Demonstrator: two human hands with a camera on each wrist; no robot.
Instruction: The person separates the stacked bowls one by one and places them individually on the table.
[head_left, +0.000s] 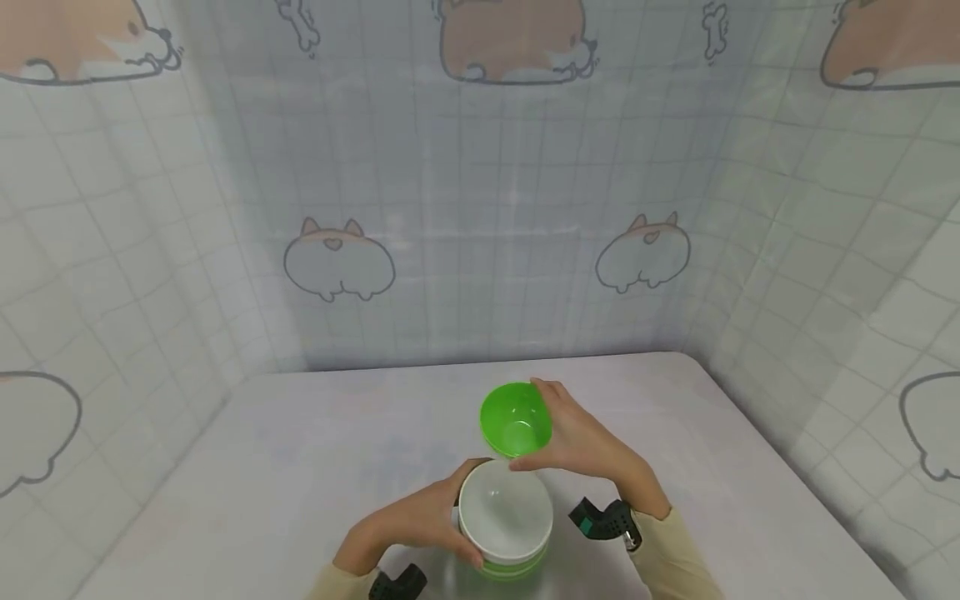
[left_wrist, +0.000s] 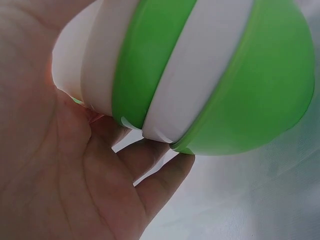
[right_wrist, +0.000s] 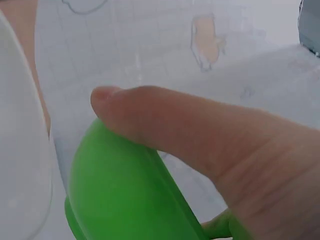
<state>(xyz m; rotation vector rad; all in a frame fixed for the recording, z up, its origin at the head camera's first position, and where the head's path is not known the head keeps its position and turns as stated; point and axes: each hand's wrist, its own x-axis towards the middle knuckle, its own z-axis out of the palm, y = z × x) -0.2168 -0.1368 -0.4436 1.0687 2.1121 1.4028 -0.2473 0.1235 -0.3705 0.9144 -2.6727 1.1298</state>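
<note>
Pale yellow sleeves (head_left: 675, 550) show at the bottom edge, nearest to the head camera. Behind is a light cloth (head_left: 517, 167) with grid lines and corgi drawings, standing round a white table (head_left: 360, 433) on three sides. Over the near part of this table is a stack of bowls (head_left: 507, 521), white and green, nested one in another, with a white bowl (head_left: 504, 507) uppermost. Left hand (head_left: 427, 512) is curved round the left side of the stack, opened as wide as this side requires, its thumb at the near side. Right hand (head_left: 577, 437) grips a single green bowl (head_left: 516, 417), just beyond the stack, between spread thumb and fingers; whether it touches the table, one cannot tell. Smallest are the black wrist straps (head_left: 606, 520).
</note>
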